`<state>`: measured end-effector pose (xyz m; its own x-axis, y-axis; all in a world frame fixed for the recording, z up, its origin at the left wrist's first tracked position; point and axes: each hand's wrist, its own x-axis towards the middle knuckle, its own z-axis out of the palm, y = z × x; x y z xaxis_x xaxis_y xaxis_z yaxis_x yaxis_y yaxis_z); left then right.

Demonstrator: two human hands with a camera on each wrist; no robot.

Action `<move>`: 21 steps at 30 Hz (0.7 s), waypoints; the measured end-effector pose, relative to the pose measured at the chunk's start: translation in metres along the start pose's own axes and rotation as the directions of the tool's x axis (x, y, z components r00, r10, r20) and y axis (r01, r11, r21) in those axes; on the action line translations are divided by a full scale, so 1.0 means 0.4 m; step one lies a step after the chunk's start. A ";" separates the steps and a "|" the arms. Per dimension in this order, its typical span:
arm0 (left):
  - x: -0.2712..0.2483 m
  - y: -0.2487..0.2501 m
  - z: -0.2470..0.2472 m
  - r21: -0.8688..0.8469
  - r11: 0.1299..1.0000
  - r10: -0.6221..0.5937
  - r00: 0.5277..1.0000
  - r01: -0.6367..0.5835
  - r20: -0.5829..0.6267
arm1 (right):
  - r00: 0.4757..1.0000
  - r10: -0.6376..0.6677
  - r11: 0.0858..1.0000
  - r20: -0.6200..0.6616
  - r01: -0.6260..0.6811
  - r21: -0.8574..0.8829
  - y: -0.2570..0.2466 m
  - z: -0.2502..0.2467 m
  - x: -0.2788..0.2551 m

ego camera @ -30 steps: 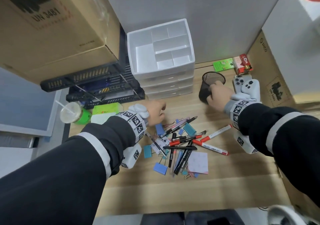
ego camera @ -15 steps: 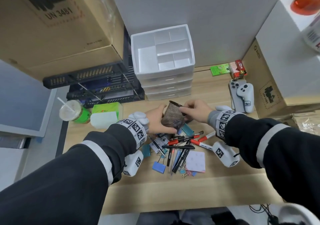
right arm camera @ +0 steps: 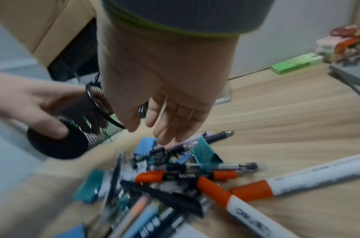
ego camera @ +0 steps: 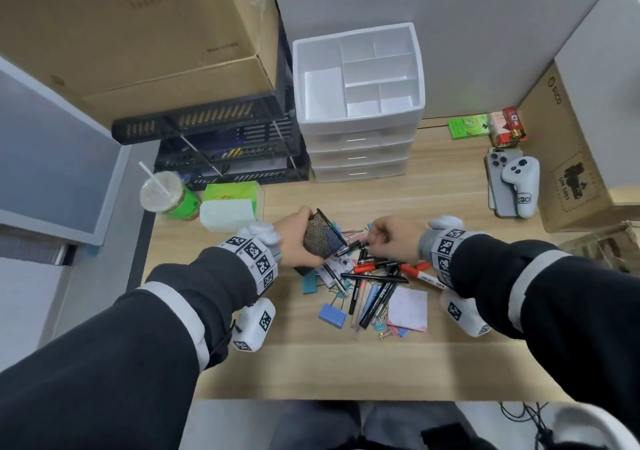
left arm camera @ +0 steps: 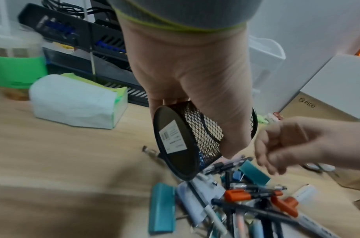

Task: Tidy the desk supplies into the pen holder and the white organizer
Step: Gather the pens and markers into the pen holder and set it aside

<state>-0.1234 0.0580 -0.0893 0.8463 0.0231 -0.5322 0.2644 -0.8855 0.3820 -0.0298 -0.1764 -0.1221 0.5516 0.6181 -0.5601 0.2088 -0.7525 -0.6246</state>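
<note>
Barely begun: the left hand (ego camera: 294, 238) grips the tilted black mesh pen holder (ego camera: 322, 238), apparently empty; the right hand (ego camera: 391, 241) hovers loosely open over the pile of pens and clips (ego camera: 372, 285) on the counter (ego camera: 433, 363); the white compartmented organizer (ego camera: 358, 78) holds nothing.

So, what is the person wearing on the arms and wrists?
Both arms wear dark sleeves with a pale grey band. Each wrist carries a white strap printed with black square codes: left wrist strap, right wrist strap. A white camera unit hangs under the left wrist.
</note>
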 end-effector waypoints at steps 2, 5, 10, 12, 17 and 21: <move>-0.013 -0.026 0.015 0.015 1.000 -0.015 1.000 0.015 0.013 | 0.998 -0.004 0.983 0.069 0.017 -0.184 0.025 0.029 -0.001; -0.027 -0.050 0.033 0.021 0.999 -0.027 1.000 0.026 0.012 | 0.998 -0.021 0.935 0.067 0.043 -0.351 0.045 0.070 0.004; -0.034 -0.074 0.077 0.002 0.999 -0.037 0.999 0.037 -0.022 | 0.997 -0.074 0.885 0.035 0.082 -0.458 0.056 0.140 0.022; -0.037 -0.078 0.087 -0.002 1.000 -0.030 0.999 0.030 -0.029 | 0.997 -0.082 0.875 -0.010 0.067 -0.480 0.060 0.161 0.033; -0.040 -0.082 0.090 -0.009 1.000 -0.008 0.999 0.008 -0.031 | 0.998 -0.058 0.828 0.006 0.052 -0.558 0.060 0.170 0.051; -0.043 -0.077 0.093 -0.011 1.000 0.006 1.000 -0.006 -0.010 | 0.999 -0.037 0.810 0.015 0.039 -0.586 0.054 0.172 0.053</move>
<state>-0.1633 0.0677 -0.1201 0.8525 0.0228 -0.5222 0.2646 -0.8804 0.3936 -0.0689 -0.1638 -0.1848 0.5313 0.6490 -0.5446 0.6636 -0.7184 -0.2087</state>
